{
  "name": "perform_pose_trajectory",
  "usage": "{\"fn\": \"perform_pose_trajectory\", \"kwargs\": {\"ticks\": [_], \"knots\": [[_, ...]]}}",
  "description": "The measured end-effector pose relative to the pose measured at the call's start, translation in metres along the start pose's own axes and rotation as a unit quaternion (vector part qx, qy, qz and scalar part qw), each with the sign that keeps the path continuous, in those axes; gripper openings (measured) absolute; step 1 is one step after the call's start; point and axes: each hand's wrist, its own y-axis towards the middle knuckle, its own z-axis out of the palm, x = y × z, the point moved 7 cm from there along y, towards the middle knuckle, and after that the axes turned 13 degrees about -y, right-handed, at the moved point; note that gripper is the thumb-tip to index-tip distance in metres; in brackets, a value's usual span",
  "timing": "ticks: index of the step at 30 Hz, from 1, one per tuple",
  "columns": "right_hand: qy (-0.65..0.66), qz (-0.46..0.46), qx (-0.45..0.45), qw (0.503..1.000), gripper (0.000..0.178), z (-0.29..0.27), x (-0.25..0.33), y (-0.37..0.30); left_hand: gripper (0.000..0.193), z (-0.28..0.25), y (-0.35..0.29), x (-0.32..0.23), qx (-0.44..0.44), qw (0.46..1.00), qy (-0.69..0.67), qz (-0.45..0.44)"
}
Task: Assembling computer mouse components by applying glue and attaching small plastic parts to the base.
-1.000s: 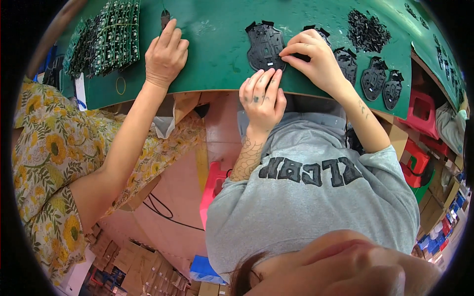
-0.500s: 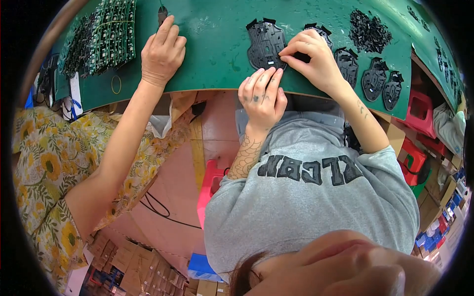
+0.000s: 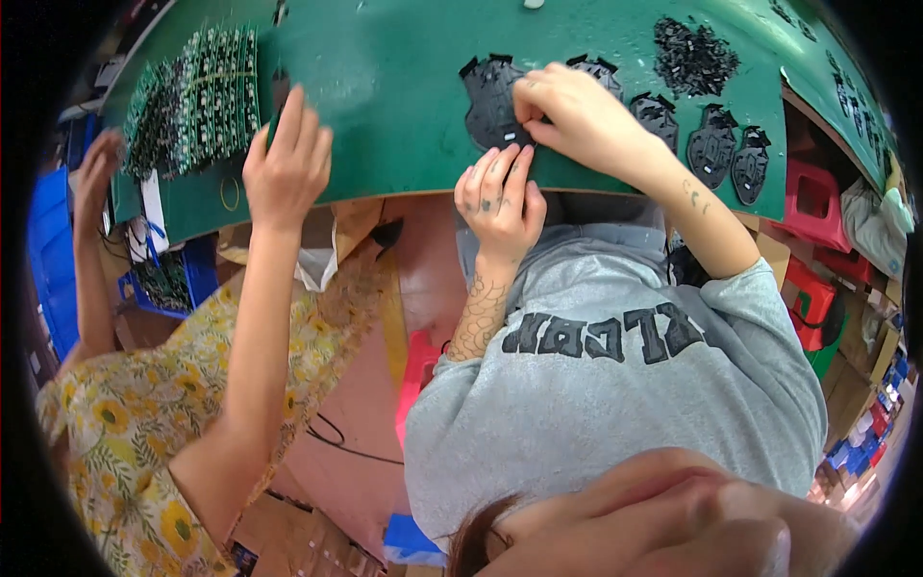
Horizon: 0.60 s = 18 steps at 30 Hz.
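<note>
A black plastic shell (image 3: 492, 101), shaped like the base of a computer mouse, lies on the green table with a small white patch at its near end. My left hand (image 3: 500, 204) rests its outstretched fingertips at the near edge of this shell, thumb apart. Over its right side bends my right hand (image 3: 577, 113), thumb and forefinger pinched together; whatever is between them is hidden. Close by on the right lie more such shells, among them one shell (image 3: 656, 120) beside my right wrist and another shell (image 3: 712, 144) farther right. Beyond them sits a heap of small black parts (image 3: 694, 58).
On the left, a co-worker's hand (image 3: 286, 163) holds a dark tool near a stack of green circuit boards (image 3: 216, 91). The co-worker's other hand (image 3: 99, 163) is by the far left edge. A rubber band (image 3: 229, 193) lies near the table's front edge. Pink stool (image 3: 812, 202) at right.
My right hand has shifted slightly left and curled more over the shell. The co-worker's hand with the tool has moved left and nearer; their other hand has come into view. The whole view has shifted slightly.
</note>
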Motion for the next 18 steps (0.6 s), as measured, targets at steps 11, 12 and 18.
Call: {"fn": "perform_pose_trajectory", "kwargs": {"ticks": [11,12,18], "knots": [[0.11,0.064,-0.169,0.977,0.03,-0.025,-0.112,0.051,0.038,0.006,-0.006,0.0,-0.021,0.999,0.025,0.035],[0.11,0.064,-0.168,0.978,0.03,-0.024,-0.113,0.048,0.038,0.007,-0.006,0.001,-0.021,0.999,0.03,0.036],[0.427,0.102,0.006,0.899,0.058,-0.025,-0.045,0.022,0.037,0.008,-0.009,0.008,-0.033,0.998,0.025,0.051]]}}
